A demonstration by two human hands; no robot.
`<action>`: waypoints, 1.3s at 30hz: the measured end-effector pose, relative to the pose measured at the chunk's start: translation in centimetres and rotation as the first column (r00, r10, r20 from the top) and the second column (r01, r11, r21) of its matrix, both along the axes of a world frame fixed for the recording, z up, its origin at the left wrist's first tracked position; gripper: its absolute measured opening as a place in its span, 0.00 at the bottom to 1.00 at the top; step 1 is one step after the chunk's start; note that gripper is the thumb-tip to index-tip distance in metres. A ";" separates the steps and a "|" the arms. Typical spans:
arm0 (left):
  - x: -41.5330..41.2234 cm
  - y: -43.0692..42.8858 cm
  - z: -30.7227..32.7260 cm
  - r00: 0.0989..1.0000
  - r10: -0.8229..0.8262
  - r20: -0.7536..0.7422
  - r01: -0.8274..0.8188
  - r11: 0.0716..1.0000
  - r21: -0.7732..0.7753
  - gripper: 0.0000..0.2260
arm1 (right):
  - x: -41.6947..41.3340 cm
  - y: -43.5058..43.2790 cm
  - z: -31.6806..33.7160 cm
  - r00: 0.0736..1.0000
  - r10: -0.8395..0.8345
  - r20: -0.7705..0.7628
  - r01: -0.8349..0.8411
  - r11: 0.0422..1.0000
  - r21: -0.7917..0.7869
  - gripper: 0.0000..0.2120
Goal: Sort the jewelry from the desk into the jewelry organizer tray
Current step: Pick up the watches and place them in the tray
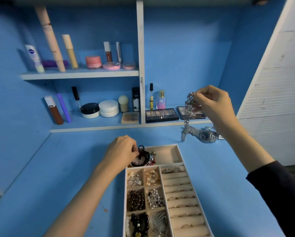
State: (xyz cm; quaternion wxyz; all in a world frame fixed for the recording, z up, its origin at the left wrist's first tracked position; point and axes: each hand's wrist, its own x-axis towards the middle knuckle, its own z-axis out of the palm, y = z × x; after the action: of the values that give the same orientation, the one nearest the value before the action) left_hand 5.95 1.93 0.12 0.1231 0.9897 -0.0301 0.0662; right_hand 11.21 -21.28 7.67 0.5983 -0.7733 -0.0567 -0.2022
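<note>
A cream jewelry organizer tray (pixel 179 155) lies on the blue desk, its small compartments holding beads, pearls and rings. My left hand (pixel 122 152) reaches into the tray's far-left compartment and its fingers pinch a dark beaded bracelet (pixel 144 155) there. My right hand (pixel 213 103) is raised above the desk's back right and pinches the top of a silver chain bracelet (pixel 187 110), which hangs down to the desk. A silver wristwatch (pixel 204 134) with a dark dial lies on the desk just below that hand.
Shelves behind the desk carry cosmetics: tubes, jars, perfume bottles (pixel 161 100) and two eyeshadow palettes (pixel 161 115). A white slatted panel (pixel 271 100) closes the right side. Bare blue desk (pixel 66 168) spreads to the left of the tray.
</note>
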 end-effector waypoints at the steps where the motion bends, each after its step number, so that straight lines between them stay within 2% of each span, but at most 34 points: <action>1: 0.1 -0.1 0.2 1.000 0.005 0.005 -0.005 1.000 -0.001 0.05 | 0.0 0.1 0.6 1.000 0.016 0.004 -0.016 1.000 0.023 0.03; 3: 0.4 -0.5 0.8 0.999 0.001 0.053 0.001 0.999 -0.049 0.06 | 0.0 0.4 2.0 0.998 0.050 0.026 -0.051 0.997 0.063 0.04; 6: 1.3 -1.6 2.6 0.991 -0.064 0.118 0.095 0.956 -0.278 0.06 | 0.1 0.9 4.2 0.993 0.083 0.081 -0.091 0.990 0.105 0.05; 10: 2.6 -4.0 5.4 0.971 -0.156 0.181 0.232 0.799 -0.555 0.09 | 0.0 1.6 7.1 0.982 0.102 0.159 -0.124 0.982 0.142 0.06; 14: 3.5 -5.8 7.0 0.963 -0.238 0.125 0.255 0.660 -0.707 0.20 | -0.7 2.4 9.1 0.965 0.159 0.209 -0.201 0.959 0.201 0.07; 16: 3.5 -6.2 7.3 0.964 -0.246 0.099 0.238 0.640 -0.731 0.18 | -1.1 2.7 9.7 0.961 0.180 0.209 -0.229 0.944 0.238 0.06; 19: 2.8 -6.4 7.7 0.967 -0.239 0.092 0.235 0.690 -0.684 0.07 | -1.7 3.1 10.5 0.954 0.203 0.220 -0.259 0.928 0.266 0.06; 21: 2.4 -6.1 7.9 0.969 -0.212 0.128 0.243 0.714 -0.656 0.05 | -2.1 3.3 10.9 0.949 0.213 0.234 -0.275 0.921 0.276 0.06; 25: 2.0 -5.1 8.5 0.975 -0.171 0.146 0.223 0.669 -0.709 0.02 | -2.7 3.5 11.5 0.938 0.226 0.265 -0.306 0.898 0.316 0.06; 27: 1.9 -4.6 9.1 0.972 -0.159 0.173 0.235 0.615 -0.753 0.04 | -2.9 3.4 11.5 0.933 0.234 0.273 -0.319 0.891 0.324 0.05; 29: 1.8 -4.1 10.0 0.967 -0.142 0.210 0.254 0.523 -0.814 0.05 | -3.1 3.2 11.2 0.933 0.242 0.265 -0.323 0.889 0.325 0.05; 31: 1.8 -3.6 11.2 0.959 -0.117 0.260 0.283 0.481 -0.830 0.06 | -3.3 2.9 10.6 0.937 0.250 0.245 -0.322 0.888 0.327 0.05; 39: 1.3 -2.5 14.8 0.927 -0.080 0.366 0.352 0.524 -0.776 0.04 | -4.7 2.9 3.9 0.934 0.349 0.081 -0.358 0.900 0.247 0.10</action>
State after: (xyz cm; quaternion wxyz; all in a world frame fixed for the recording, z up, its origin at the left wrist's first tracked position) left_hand 7.28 -0.56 14.96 0.5768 0.7806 -0.1364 0.1985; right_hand 6.55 -18.43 11.58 0.7194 -0.6620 -0.1796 -0.1093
